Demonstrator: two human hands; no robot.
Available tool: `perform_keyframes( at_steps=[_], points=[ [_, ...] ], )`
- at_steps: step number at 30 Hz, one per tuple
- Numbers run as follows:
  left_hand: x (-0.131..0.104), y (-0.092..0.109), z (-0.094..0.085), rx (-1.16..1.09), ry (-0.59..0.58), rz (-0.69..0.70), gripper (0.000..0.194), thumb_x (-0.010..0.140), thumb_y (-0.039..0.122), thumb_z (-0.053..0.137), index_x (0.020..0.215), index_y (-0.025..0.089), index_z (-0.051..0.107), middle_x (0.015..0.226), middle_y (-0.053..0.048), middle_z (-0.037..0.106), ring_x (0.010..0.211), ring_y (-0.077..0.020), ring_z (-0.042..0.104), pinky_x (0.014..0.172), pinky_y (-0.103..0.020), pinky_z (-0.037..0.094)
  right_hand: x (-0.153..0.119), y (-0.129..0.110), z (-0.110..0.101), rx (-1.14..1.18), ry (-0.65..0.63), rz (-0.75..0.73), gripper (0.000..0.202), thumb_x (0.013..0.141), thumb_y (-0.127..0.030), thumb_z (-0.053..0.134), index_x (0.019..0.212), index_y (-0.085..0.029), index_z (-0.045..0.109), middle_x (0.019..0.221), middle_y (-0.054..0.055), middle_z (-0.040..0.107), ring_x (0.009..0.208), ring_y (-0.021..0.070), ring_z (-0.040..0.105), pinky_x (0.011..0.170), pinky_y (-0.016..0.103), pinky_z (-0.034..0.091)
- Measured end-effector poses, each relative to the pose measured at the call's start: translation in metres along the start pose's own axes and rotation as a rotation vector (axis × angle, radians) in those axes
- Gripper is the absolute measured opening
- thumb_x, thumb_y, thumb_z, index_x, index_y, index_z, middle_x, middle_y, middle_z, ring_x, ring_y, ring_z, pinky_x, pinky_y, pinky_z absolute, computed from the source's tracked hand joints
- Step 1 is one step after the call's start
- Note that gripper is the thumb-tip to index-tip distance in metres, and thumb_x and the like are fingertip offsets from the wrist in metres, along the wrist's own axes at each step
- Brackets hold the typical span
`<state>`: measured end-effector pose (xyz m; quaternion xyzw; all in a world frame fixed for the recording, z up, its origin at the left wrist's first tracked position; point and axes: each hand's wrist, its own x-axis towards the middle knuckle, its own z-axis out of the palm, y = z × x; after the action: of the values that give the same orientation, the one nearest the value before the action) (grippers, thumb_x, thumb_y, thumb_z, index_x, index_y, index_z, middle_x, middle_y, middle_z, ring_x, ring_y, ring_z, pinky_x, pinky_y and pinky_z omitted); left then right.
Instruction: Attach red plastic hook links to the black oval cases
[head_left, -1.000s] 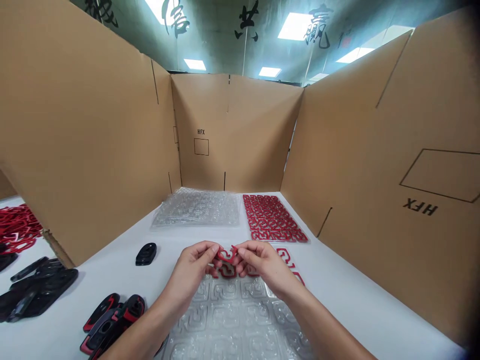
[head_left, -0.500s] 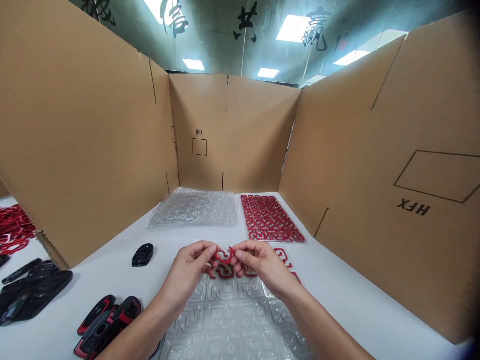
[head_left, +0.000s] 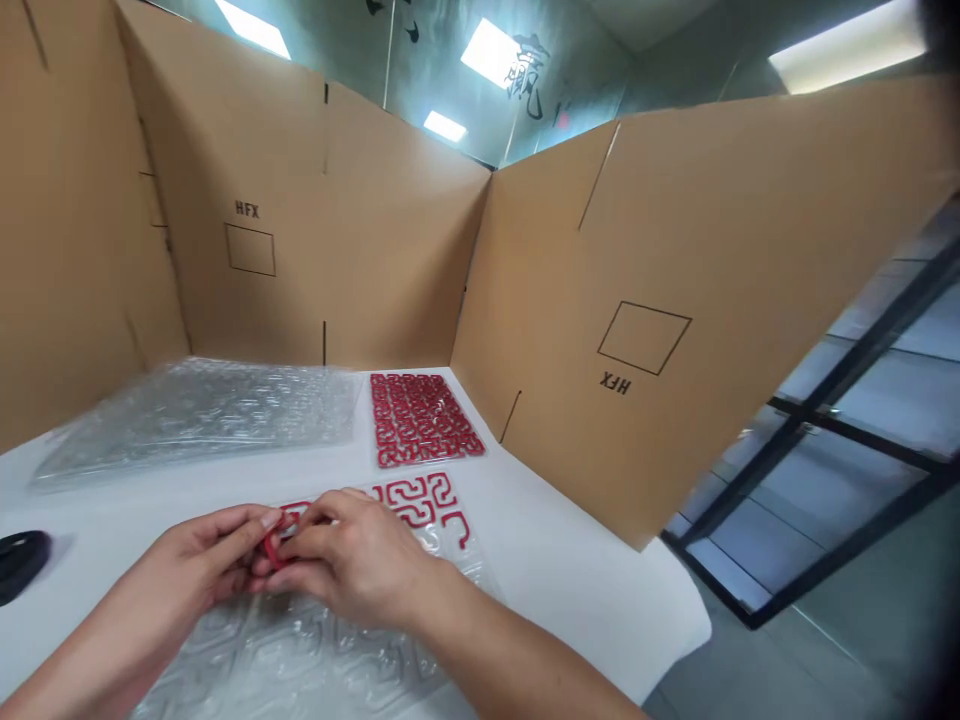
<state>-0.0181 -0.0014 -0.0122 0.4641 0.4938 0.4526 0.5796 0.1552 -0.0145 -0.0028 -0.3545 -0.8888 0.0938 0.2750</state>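
Between my hands is a small curved red plastic piece point(head_left: 274, 550). The fingers of my left hand point(head_left: 214, 555) are closed in a pinch on its left side. My right hand point(head_left: 352, 550) has its fingertips closed round the other side and hides part of it. Beneath both hands lies a clear moulded plastic tray point(head_left: 300, 655). Its far rows hold red curved pieces point(head_left: 409, 492) in shaped pockets, and a lone red hook-shaped piece point(head_left: 459, 527) sits at the right. The near pockets show no red pieces.
Behind is a second tray point(head_left: 424, 420) filled with red pieces. A stack of clear trays point(head_left: 217, 410) stands at the back left. A black part point(head_left: 22, 562) is at the left edge. Cardboard walls point(head_left: 390, 240) enclose the white table point(head_left: 555, 560).
The view has turned to the right. My right hand has rolled over and closed in on the red piece, which now sits lower between my fingers.
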Motion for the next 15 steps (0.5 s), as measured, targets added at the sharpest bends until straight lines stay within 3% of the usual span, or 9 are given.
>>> perform_keyframes(
  at_steps=[1,3,7,10,12,15],
  points=[
    [-0.002,0.003,0.001,-0.009,-0.098,-0.031,0.038,0.053,0.051,0.08,0.064,0.016,0.068,0.059,-0.003,0.065,0.056,-0.0169,0.059,0.055,-0.027,0.051,0.0,-0.002,-0.002,-0.034,-0.009,0.004,0.019,0.09,-0.034,0.061,0.097,-0.02,0.073,0.099,0.004,0.067,0.091,0.0148,0.061,0.086,0.023,0.046],
    [-0.004,0.008,0.003,0.013,-0.136,-0.048,0.041,0.054,0.053,0.078,0.065,0.015,0.067,0.062,-0.003,0.065,0.058,-0.0157,0.058,0.058,-0.026,0.05,0.002,-0.002,-0.015,-0.065,-0.017,0.007,0.013,0.09,-0.028,0.062,0.089,-0.019,0.073,0.092,0.004,0.066,0.088,0.0165,0.059,0.082,0.026,0.047],
    [-0.004,0.006,0.004,0.261,-0.057,0.086,0.048,0.07,0.058,0.063,0.094,0.016,0.068,0.076,-0.005,0.069,0.068,-0.0196,0.062,0.059,-0.027,0.048,-0.003,0.013,-0.07,0.094,0.171,0.186,0.013,0.088,-0.024,0.064,0.077,-0.018,0.07,0.091,0.004,0.062,0.086,0.0157,0.057,0.078,0.028,0.046],
    [-0.008,0.002,0.004,0.572,-0.066,0.233,0.039,0.081,0.052,0.053,0.094,0.019,0.068,0.076,-0.005,0.07,0.073,-0.0219,0.064,0.064,-0.028,0.046,-0.025,0.023,-0.108,0.212,0.131,0.308,0.015,0.09,-0.024,0.06,0.078,-0.019,0.068,0.08,0.001,0.061,0.077,0.0146,0.058,0.074,0.027,0.045],
    [-0.013,0.003,0.006,0.763,-0.101,0.307,0.032,0.084,0.045,0.048,0.088,0.021,0.069,0.077,-0.004,0.071,0.073,-0.022,0.064,0.067,-0.028,0.044,-0.049,0.024,-0.114,0.15,0.075,0.397,0.016,0.087,-0.024,0.063,0.074,-0.018,0.068,0.076,0.001,0.06,0.075,0.0153,0.058,0.072,0.027,0.045],
    [-0.02,0.008,0.01,0.931,-0.177,0.349,0.029,0.087,0.038,0.044,0.086,0.022,0.069,0.074,-0.003,0.071,0.072,-0.0213,0.064,0.065,-0.027,0.041,-0.087,0.024,-0.097,-0.038,0.071,0.513,0.024,0.091,-0.02,0.054,0.072,-0.019,0.068,0.079,0.002,0.057,0.073,0.0146,0.058,0.069,0.026,0.044]
  ],
)
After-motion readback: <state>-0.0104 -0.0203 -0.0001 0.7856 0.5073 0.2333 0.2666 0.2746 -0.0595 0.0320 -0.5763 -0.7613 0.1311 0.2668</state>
